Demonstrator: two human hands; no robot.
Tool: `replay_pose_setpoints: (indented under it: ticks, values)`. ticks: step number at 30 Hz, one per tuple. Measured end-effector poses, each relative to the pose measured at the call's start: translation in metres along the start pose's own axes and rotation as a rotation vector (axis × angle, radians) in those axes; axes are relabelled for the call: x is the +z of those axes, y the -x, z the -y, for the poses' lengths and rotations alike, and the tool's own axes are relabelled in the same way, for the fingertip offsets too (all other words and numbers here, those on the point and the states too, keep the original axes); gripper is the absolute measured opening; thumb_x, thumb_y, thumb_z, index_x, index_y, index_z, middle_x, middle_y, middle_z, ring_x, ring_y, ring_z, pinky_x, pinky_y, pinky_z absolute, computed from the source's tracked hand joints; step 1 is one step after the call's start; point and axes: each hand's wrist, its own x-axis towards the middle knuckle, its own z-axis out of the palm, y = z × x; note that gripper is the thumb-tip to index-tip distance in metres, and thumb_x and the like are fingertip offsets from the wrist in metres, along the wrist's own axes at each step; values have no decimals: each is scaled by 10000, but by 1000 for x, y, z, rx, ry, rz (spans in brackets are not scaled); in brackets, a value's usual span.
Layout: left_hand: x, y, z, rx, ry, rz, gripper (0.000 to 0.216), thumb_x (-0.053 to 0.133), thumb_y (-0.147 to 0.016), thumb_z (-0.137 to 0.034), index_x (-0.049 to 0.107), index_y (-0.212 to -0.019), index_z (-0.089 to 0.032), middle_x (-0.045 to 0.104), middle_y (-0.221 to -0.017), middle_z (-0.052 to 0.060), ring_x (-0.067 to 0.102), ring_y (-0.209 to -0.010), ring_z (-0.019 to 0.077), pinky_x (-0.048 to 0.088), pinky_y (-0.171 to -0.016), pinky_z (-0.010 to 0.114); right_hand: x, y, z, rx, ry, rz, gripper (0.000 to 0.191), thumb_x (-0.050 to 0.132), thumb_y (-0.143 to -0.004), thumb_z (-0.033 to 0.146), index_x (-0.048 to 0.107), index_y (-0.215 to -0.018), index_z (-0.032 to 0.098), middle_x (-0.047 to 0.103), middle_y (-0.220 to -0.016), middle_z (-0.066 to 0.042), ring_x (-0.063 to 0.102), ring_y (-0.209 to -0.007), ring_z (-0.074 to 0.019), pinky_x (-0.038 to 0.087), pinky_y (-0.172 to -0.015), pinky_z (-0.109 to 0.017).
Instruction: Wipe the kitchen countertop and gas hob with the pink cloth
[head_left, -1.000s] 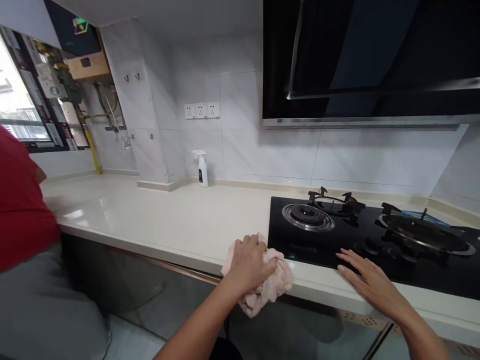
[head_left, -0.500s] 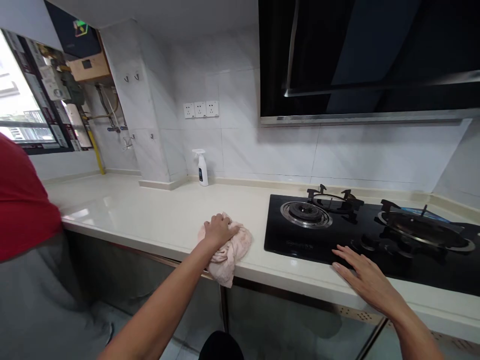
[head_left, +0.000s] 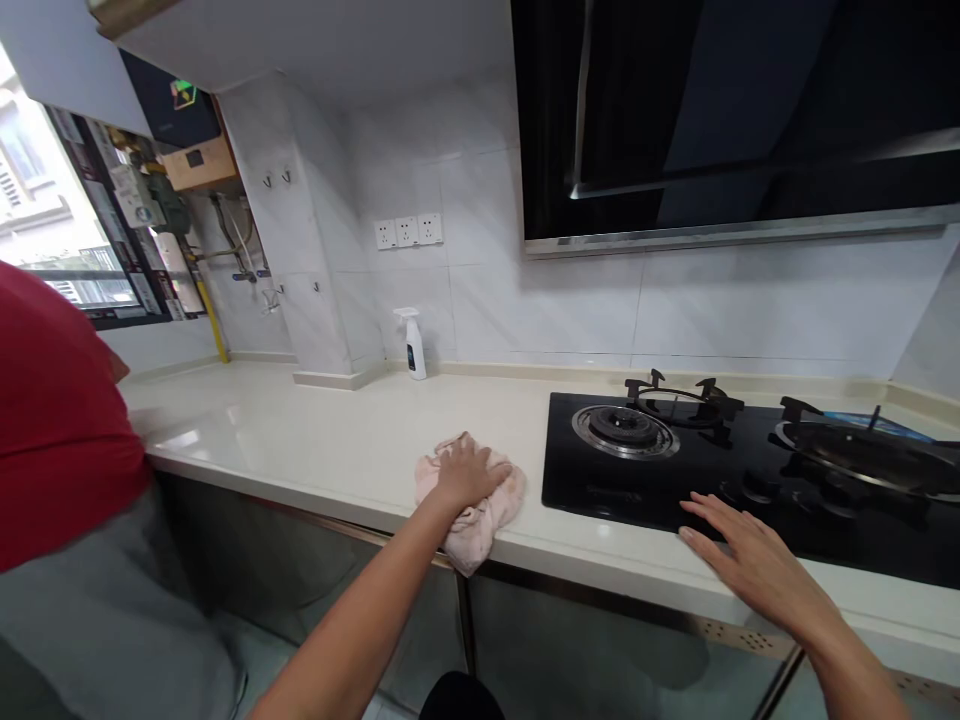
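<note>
My left hand (head_left: 465, 474) presses down on a crumpled pale pink cloth (head_left: 487, 535), its fingers bent over the top. The cloth lies on the white countertop (head_left: 345, 430), left of the black gas stove, and one corner droops over the front edge. My right hand (head_left: 739, 550) has its fingers stretched out and holds nothing. It is at the front edge of the gas stove (head_left: 592, 492), fingertips over the black glass near the knobs.
A white spray bottle (head_left: 415, 345) stands against the back wall beneath several sockets (head_left: 407, 232). A dark range hood (head_left: 720, 120) overhangs the stove. At the left, close to the counter, stands a person in a red top (head_left: 67, 420). A wall column (head_left: 311, 240) juts out behind the counter.
My left hand and the cloth have shifted slightly right, nearer the stove. My right hand stays at the stove's front edge. The view has tilted a little.
</note>
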Motion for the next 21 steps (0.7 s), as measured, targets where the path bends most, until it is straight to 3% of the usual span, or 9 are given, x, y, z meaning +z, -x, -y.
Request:
replay_pose_setpoints:
  ticks: [5,10,15,21]
  values:
    - [3,20,-39,280,83,3,658,333,-1015,-739,575,-1450,-307,431,-1668,108,318,-1566,386,290,-1232,635,-2,1,0,-6,14,-13,680,398,-973,759,640,-1424,312,521,-1610,-59,398,-1548,-328,309,-1279,-629]
    - [3,22,-39,392,170,-63,504,379,-1055,-611,617,-1407,-341,527,-1591,67,298,-1581,343,317,-1235,588,-5,4,-4,-26,-5,21,691,400,-977,766,604,-1459,315,487,-1636,-45,365,-1566,-320,294,-1285,-630]
    - [0,3,2,271,116,11,419,469,-1033,-560,634,-1385,-406,527,-1599,6,275,-1592,264,277,-1268,490,-7,5,-7,-48,-15,27,663,396,-996,745,592,-1471,326,475,-1644,-38,363,-1567,-322,295,-1285,-633]
    - [-18,-1,96,16,33,33,316,534,-996,-468,684,-1272,-433,620,-1478,30,331,-1534,315,281,-1207,611,-9,6,-3,-22,-28,39,662,399,-991,748,591,-1479,343,474,-1645,-22,359,-1568,-321,315,-1283,-620]
